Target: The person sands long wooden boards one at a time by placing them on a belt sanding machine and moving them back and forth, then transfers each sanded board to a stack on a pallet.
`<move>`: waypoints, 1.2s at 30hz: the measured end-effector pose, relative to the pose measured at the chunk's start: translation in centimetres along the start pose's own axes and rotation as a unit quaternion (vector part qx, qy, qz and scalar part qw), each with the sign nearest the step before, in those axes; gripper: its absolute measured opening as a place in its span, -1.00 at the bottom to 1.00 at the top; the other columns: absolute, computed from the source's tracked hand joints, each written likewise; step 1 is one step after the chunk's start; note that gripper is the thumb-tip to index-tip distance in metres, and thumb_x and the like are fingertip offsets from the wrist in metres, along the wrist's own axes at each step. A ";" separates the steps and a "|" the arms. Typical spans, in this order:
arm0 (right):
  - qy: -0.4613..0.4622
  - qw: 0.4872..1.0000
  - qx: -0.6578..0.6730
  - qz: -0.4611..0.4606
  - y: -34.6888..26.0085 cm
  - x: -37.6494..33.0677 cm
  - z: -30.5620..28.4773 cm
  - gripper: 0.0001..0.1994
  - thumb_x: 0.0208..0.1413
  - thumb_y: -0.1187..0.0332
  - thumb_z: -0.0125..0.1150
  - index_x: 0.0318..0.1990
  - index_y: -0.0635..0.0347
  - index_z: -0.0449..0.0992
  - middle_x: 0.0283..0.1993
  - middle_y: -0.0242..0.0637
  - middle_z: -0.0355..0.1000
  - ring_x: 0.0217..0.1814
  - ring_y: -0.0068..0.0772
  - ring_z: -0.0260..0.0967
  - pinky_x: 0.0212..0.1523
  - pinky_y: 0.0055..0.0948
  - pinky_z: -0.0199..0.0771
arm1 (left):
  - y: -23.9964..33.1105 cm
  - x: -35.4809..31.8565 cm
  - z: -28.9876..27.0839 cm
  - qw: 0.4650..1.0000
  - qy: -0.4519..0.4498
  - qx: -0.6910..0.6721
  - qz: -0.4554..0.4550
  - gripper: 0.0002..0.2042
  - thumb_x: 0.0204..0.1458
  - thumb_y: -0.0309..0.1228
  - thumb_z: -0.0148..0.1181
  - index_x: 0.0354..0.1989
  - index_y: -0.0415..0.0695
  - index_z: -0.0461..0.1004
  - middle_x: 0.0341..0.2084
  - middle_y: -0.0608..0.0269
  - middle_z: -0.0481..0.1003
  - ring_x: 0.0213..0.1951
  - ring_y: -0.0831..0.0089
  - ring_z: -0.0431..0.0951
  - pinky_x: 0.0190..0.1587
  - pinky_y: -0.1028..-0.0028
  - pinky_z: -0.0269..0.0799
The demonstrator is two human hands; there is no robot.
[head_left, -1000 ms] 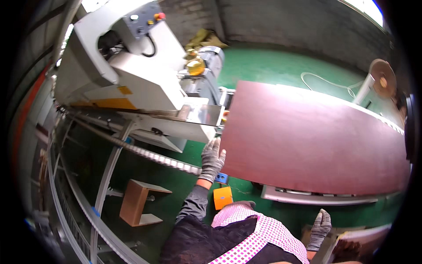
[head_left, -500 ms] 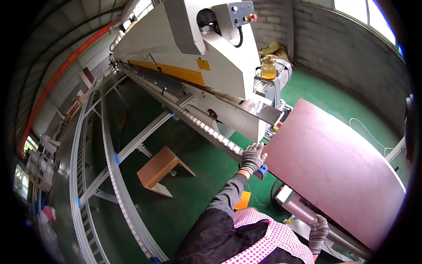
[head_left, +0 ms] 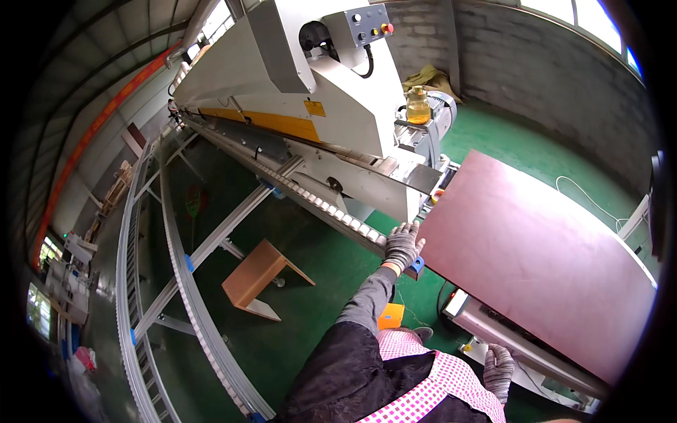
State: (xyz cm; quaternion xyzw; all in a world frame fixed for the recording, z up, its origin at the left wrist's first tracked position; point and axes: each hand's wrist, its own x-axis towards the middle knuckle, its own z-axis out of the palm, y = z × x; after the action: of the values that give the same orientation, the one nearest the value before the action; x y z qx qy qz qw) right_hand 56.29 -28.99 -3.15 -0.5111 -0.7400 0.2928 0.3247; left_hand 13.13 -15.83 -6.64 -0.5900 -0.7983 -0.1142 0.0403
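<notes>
My left hand (head_left: 403, 247), in a grey striped glove, lies flat with fingers stretched out over the near end of a roller rail (head_left: 338, 215). Its thumb side is close to the left edge of a large pinkish-brown board (head_left: 543, 261). A blue piece (head_left: 416, 268) sits at the rail's end, just beside the wrist. My right hand (head_left: 498, 370), gloved alike, hangs low near my apron (head_left: 458, 381), apart from the board's near edge. Its fingers are loosely curled, and nothing shows in them. The board rests on a metal frame (head_left: 479, 321).
A long white machine (head_left: 352, 106) with a control box (head_left: 358, 27) runs away to the far left. An amber-filled jar (head_left: 417, 107) stands by its motor. A second roller track (head_left: 190, 303) is at left; a brown panel piece (head_left: 257, 275) stands on the green floor between.
The view has shifted slightly, moving the machine left in the picture. My right hand has drawn a little left, farther from the board's near edge. My left hand stays on the rail end.
</notes>
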 end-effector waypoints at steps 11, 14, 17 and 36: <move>0.005 0.999 -0.033 0.023 3.1 3.2 2.6 -0.87 0.12 0.47 0.15 -0.23 0.31 0.55 -0.27 -0.06 0.51 -0.21 -0.13 0.48 -0.10 -0.31 0.47 | -0.4 0.2 0.4 0.999 0.030 -0.042 0.016 -0.30 0.10 0.02 0.03 0.32 -0.18 0.15 0.24 0.01 0.28 0.28 0.19 0.23 0.33 0.22 0.04; -0.002 1.000 0.012 0.004 -2.1 6.5 2.7 -0.88 0.09 0.47 0.19 -0.24 0.29 0.55 -0.30 -0.08 0.51 -0.24 -0.12 0.49 -0.14 -0.30 0.48 | -0.3 0.4 1.2 0.995 0.074 -0.055 0.037 -0.26 0.06 0.02 0.10 0.31 -0.23 0.14 0.21 -0.08 0.28 0.26 0.10 0.25 0.30 0.16 0.08; -0.041 0.994 -0.048 -0.084 -3.3 9.7 3.1 -0.86 0.07 0.47 0.22 -0.20 0.22 0.53 -0.29 -0.11 0.50 -0.23 -0.07 0.48 -0.17 -0.29 0.48 | -0.8 0.4 1.4 0.988 0.111 -0.090 0.051 -0.23 0.00 0.00 0.17 0.30 -0.26 0.15 0.20 -0.13 0.28 0.23 0.00 0.27 0.27 0.09 0.13; -0.021 0.990 -0.097 0.102 -4.5 9.8 1.1 -0.78 0.04 0.37 0.23 -0.17 0.26 0.57 -0.22 -0.01 0.53 -0.13 0.01 0.50 -0.04 -0.17 0.49 | -5.2 10.5 0.6 0.990 0.078 -0.109 0.053 -0.11 -0.06 -0.03 0.31 0.37 -0.21 0.01 0.32 -0.14 0.11 0.34 -0.01 0.10 0.37 0.15 -0.01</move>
State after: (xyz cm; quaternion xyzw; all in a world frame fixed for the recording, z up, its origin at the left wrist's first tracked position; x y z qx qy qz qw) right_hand 50.29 -21.19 1.42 -0.6067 -0.7155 0.2618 0.2267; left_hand 5.10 -7.36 -5.79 -0.6219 -0.7431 -0.2432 0.0438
